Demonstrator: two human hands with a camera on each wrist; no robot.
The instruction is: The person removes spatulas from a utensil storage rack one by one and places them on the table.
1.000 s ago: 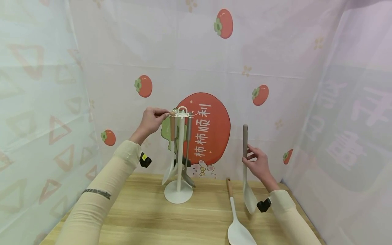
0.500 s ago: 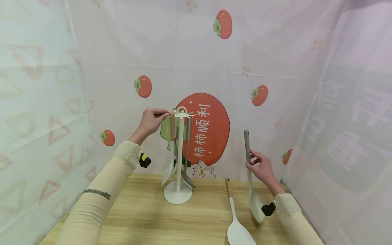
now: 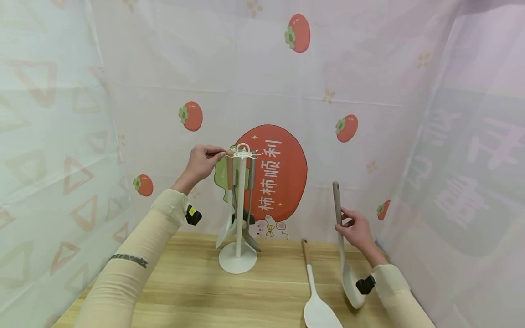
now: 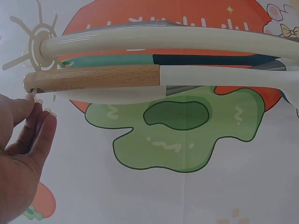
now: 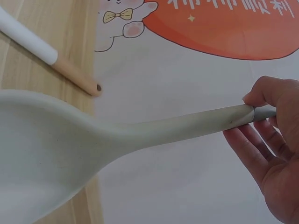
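My left hand [image 3: 202, 162] is at the top of a white utensil rack [image 3: 241, 207]. Its thumb and fingertips pinch a hook tip right at the end of a wooden-handled utensil [image 4: 98, 78] that hangs there. Over the right of the table, my right hand [image 3: 356, 229] holds a spatula [image 3: 348, 284] by its grey-brown handle, between thumb and fingers. The spatula stands nearly upright, its broad, slightly scooped pale head [image 5: 42, 149] pointing down. A second spatula [image 3: 313, 291], white with a wooden handle, lies on the table to its left.
Several other utensils, one a grey-handled tool [image 3: 251, 196], hang around the rack's post. The round white base [image 3: 238, 259] stands on the wooden table [image 3: 197, 291] near its back edge. Printed cloth walls [image 3: 262, 68] close in the back and both sides.
My right hand has moved down and to the right, carrying the spatula, which now leans slightly more. My left hand stays at the rack, and the hanging utensils keep their places.
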